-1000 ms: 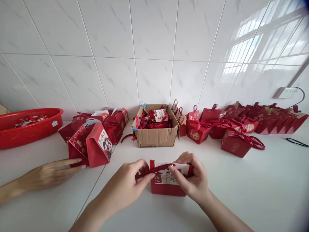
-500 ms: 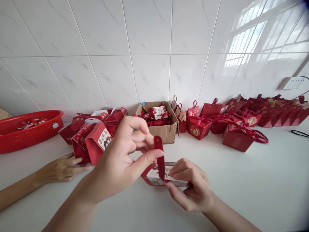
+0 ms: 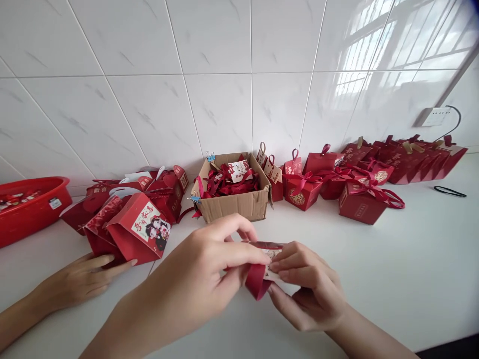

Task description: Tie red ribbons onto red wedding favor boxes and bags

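In front of me lies a small red gift box with a pale printed panel, mostly covered by my hands. My right hand grips its right side, thumb below and fingers across the panel. My left hand pinches a dark red ribbon that is folded into a loop against the box. The ribbon's end is hidden under my left fingers. Just beyond my hands stands an open cardboard box full of red ribbons, with a white printed tag on top.
Another person's hand touches a red gift box at left, among several others. A red plastic basin sits at far left. Right of the cardboard box stand several ribboned gift boxes. A black loop lies at right.
My left hand has come down and right, bringing the raised ribbon end onto the box and bending it into a loop. My right hand still holds the box. The view has shifted.
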Demonstrator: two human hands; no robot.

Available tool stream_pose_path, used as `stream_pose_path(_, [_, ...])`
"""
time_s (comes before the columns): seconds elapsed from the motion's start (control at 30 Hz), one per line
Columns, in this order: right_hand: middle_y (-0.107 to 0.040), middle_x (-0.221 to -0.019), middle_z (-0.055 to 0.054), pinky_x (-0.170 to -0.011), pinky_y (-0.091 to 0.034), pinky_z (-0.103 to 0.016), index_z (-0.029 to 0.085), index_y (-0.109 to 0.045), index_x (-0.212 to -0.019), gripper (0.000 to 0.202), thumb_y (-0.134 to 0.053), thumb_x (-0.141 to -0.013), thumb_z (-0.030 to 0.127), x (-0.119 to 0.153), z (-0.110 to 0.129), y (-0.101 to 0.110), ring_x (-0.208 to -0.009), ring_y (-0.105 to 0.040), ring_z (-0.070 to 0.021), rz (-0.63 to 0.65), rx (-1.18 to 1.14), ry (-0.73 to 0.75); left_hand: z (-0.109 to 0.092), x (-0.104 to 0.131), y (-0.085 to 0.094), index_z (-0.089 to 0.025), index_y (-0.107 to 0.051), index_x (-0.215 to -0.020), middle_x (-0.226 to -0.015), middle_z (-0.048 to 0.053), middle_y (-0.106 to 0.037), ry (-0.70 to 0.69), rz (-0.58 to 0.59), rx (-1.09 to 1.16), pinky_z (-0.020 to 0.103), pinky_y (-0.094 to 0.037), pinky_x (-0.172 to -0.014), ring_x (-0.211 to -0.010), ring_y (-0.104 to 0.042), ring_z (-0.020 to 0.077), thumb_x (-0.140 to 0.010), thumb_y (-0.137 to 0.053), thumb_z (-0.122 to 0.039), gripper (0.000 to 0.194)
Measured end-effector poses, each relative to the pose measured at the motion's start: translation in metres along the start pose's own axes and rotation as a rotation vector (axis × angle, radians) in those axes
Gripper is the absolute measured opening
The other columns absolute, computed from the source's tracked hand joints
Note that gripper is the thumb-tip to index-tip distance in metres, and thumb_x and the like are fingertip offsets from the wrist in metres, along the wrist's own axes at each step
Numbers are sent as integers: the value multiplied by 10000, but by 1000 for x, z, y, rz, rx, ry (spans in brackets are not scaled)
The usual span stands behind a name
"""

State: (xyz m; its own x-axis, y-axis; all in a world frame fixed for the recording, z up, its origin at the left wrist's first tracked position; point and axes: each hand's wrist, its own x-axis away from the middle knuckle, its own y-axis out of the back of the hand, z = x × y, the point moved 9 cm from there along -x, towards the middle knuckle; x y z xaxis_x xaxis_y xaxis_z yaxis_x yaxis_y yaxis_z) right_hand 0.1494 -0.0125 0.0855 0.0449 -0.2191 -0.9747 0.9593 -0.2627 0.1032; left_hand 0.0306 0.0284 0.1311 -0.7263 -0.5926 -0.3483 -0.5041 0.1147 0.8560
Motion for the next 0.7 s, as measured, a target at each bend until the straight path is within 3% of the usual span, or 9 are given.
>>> stream_pose_path(0.13, [-625, -690, -52, -482, -506, -313, 157, -586, -917, 241, -629, -712, 37, -1, 1, 4, -583, -593, -162, -55, 23, 43, 11, -4, -6, -297, -739, -979, -1015, -30, -739, 107, -6, 90, 160, -540, -659, -871, -703, 143, -840, -507, -52, 365])
stream_pose_path(0.27, [-618, -685, -52, -485, -504, -309, 153, -582, -907, 232, -622, -714, 29, -2, 0, 4, -583, -593, -164, -60, 30, 39, 17, -6, -12, -323, -743, -997, -962, -61, -768, 159, -12, 242, 132, -562, -649, -880, -725, 142, -871, -546, -117, 312])
stream_pose_path(0.47, [-624, -705, -59, -491, -503, -310, 157, -576, -917, 245, -621, -717, 22, -4, -1, 2, -587, -591, -164, -36, 34, 15, 21, -9, -15, -337, -744, -1019, -1002, -66, -761, 159, -47, 310, 117, -570, -599, -914, -726, 159, -848, -562, -87, 353])
stream_pose_path(0.7, [-620, -701, -52, -486, -497, -304, 165, -564, -900, 245, -628, -711, 22, -3, -2, 1, -578, -573, -152, -32, 50, 11, 22, -10, -18, -359, -735, -1028, -1019, -97, -752, 146, -44, 309, 129, -589, -677, -935, -720, 157, -836, -557, -60, 397])
